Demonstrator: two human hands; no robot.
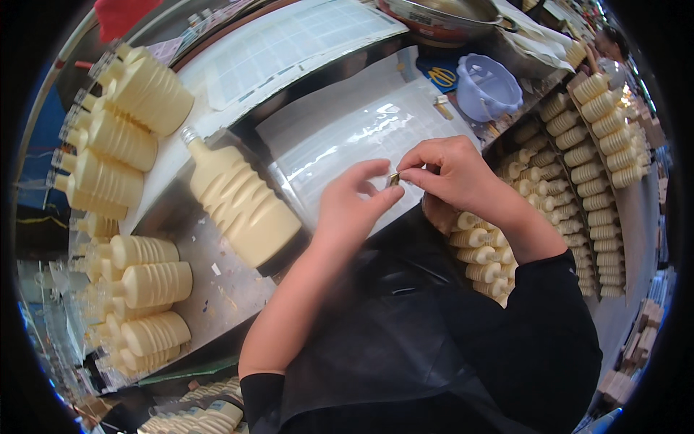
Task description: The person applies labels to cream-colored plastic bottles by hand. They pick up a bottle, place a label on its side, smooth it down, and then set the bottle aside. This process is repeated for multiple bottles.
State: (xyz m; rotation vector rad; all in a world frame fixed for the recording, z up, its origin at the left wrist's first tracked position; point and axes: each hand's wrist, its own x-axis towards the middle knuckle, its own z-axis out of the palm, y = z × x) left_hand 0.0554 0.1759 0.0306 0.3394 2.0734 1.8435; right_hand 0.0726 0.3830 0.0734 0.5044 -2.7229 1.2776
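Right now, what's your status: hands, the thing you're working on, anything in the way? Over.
Right hand: grip pinched at small dark piece. Left hand: thumb near it, hold unclear. White sheet beneath. Big cream bottle left of hands, not blocking.

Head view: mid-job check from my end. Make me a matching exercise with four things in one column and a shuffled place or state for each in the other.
Things
1. Right hand
2. Lavender basin
3. Cream bottle nearest the left hand
4. Red item

Places and states
A. At the top left rim of the view
B. Fingertips at a small shiny piece
C. Just right of the yellow handles
D. Left of the left hand, its neck toward the upper left

Pairs: 1-B, 2-C, 3-D, 4-A
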